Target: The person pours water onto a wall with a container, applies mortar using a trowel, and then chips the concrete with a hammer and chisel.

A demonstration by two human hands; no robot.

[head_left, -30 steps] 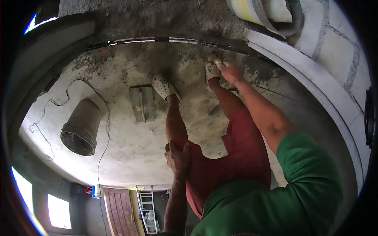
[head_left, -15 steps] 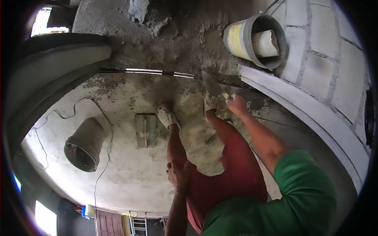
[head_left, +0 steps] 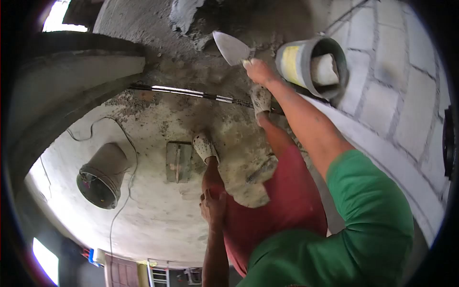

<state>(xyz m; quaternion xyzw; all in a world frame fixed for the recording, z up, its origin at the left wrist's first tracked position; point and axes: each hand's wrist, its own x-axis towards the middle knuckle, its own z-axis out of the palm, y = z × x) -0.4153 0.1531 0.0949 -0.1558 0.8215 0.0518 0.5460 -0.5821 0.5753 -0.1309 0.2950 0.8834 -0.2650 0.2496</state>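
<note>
My right hand (head_left: 258,71) is closed round the handle of a pointed trowel (head_left: 231,48), whose blade is over the rough ground past the floor strip. Resting on the knee of the red shorts, my left hand (head_left: 213,206) holds no tool, with its fingers spread. A flat rectangular float (head_left: 179,162) lies on the floor beside one clog (head_left: 205,146). The other clog (head_left: 261,100) is at the strip, below my right forearm. Close to my right hand leans a grey bucket with a yellow label (head_left: 290,64).
Another bucket (head_left: 107,162) lies at the left, with a thin cable (head_left: 136,158) beside it. A block wall (head_left: 382,71) stands at the right. Grey mortar (head_left: 184,16) is at the top. A ladder (head_left: 158,276) is at the bottom.
My right hand has moved forward past the strip with the trowel, from near the clog. One foot has shifted forward. My left hand remains on the knee.
</note>
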